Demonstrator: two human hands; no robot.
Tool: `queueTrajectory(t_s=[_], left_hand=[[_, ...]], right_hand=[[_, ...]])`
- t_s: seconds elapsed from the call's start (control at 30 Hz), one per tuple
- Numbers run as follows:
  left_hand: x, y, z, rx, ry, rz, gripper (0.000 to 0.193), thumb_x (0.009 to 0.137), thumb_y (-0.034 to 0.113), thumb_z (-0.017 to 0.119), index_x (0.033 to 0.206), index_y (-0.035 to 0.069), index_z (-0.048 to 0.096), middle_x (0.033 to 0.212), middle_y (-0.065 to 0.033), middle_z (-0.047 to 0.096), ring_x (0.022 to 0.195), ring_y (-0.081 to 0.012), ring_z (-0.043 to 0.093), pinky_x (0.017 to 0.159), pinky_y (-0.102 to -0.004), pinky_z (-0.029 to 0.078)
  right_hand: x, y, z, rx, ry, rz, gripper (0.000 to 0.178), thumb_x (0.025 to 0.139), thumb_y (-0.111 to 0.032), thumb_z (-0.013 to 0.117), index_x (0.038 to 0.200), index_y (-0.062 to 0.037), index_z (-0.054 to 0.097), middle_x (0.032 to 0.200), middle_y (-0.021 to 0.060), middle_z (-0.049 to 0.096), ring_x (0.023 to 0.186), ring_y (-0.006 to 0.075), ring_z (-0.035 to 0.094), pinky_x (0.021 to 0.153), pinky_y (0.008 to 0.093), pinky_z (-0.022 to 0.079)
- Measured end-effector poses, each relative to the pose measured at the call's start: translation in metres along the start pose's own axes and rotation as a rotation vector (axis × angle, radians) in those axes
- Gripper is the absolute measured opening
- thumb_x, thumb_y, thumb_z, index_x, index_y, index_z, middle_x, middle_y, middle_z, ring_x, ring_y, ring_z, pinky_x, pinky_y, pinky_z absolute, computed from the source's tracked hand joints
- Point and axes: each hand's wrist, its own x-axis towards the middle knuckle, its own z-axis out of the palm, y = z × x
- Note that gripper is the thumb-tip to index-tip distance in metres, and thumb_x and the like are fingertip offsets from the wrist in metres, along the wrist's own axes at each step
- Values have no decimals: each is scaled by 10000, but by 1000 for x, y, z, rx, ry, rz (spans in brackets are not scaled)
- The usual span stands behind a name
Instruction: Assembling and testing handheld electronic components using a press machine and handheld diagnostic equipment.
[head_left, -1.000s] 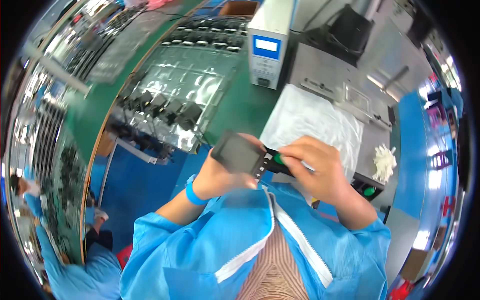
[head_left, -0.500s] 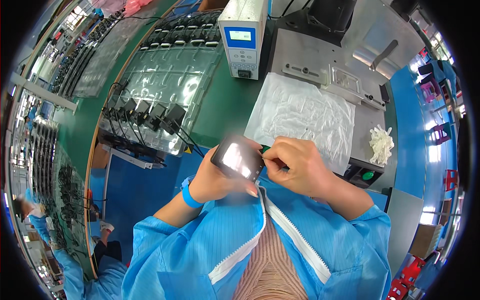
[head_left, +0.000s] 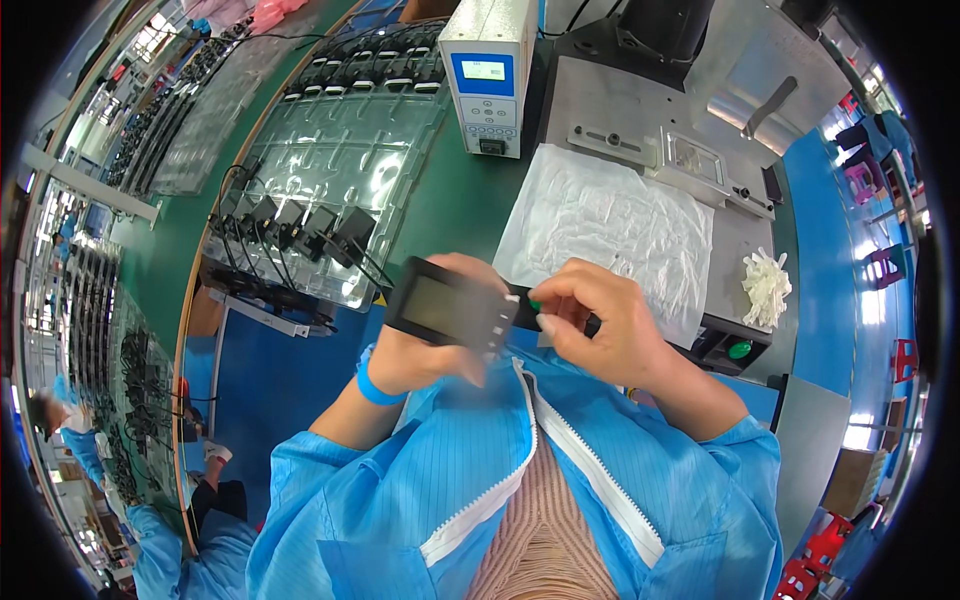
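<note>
My left hand [head_left: 400, 357] grips a small black device with a screen [head_left: 438, 306] and a row of small pale buttons along its right side. The device and my thumb are blurred by motion, and its screen looks dark. Just right of the device, apart from it, my right hand [head_left: 603, 325] has its thumb and index fingertips a little apart, the other fingers curled. Nothing shows between those tips. A green button [head_left: 534, 306] is partly visible behind the right fingertips.
A crumpled white sheet [head_left: 610, 230] covers part of a metal machine bed. Behind it stands a white controller box [head_left: 489, 85]. Clear plastic trays [head_left: 330, 150] with black adapters [head_left: 350, 235] lie left. White gloves [head_left: 766, 288] sit right, near another green button [head_left: 740, 350]. Another person [head_left: 185, 540] is at lower left.
The device in my left hand has moved left and turned, and its screen glare has gone. My right fingertips have come away from its edge and parted slightly.
</note>
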Motion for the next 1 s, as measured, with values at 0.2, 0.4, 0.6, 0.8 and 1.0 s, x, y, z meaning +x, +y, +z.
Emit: queueTrajectory(t_s=[0.2, 0.4, 0.6, 0.8, 1.0], left_hand=[[-7, -9, 3, 98, -72, -22, 679, 516, 213, 904, 1067, 15, 560, 1062, -85, 562, 913, -184, 566, 771, -313, 473], [-6, -11, -1, 130, -138, -16, 708, 510, 268, 904, 1071, 15, 553, 1061, -88, 566, 929, -192, 568, 780, -318, 471], [-8, -11, 3, 137, 87, 60, 812, 516, 433, 866, 1106, 36, 474, 1065, -106, 526, 913, -210, 563, 749, -320, 490], [0, -14, -19, 105, 468, 47, 784, 677, 480, 773, 1194, 4, 425, 925, -71, 547, 689, -149, 562, 556, -260, 464], [-12, -22, -34, -144, 369, -132, 724, 754, 456, 724, 1245, 11, 433, 1034, -88, 566, 695, -135, 556, 520, -258, 458]], right_hand=[[5, -2, 2, -98, -22, -167, 94, 781, -10, 630, 872, -10, 603, 713, 66, 546, 562, 130, 532, 491, 264, 415], [4, 0, 5, -137, -18, -99, 100, 734, -60, 627, 796, -22, 558, 732, 124, 544, 623, 312, 551, 539, 381, 447], [-9, 0, 12, 91, -92, 180, 94, 730, -53, 604, 778, 4, 546, 676, 121, 520, 606, 248, 537, 547, 352, 429], [-40, -14, -8, 184, -174, 172, 43, 772, -29, 588, 757, -17, 550, 656, 46, 489, 556, 117, 466, 508, 264, 386], [-81, 23, -89, -499, 617, 145, 20, 837, -22, 594, 855, -13, 598, 773, 53, 574, 647, 117, 530, 586, 242, 432]])
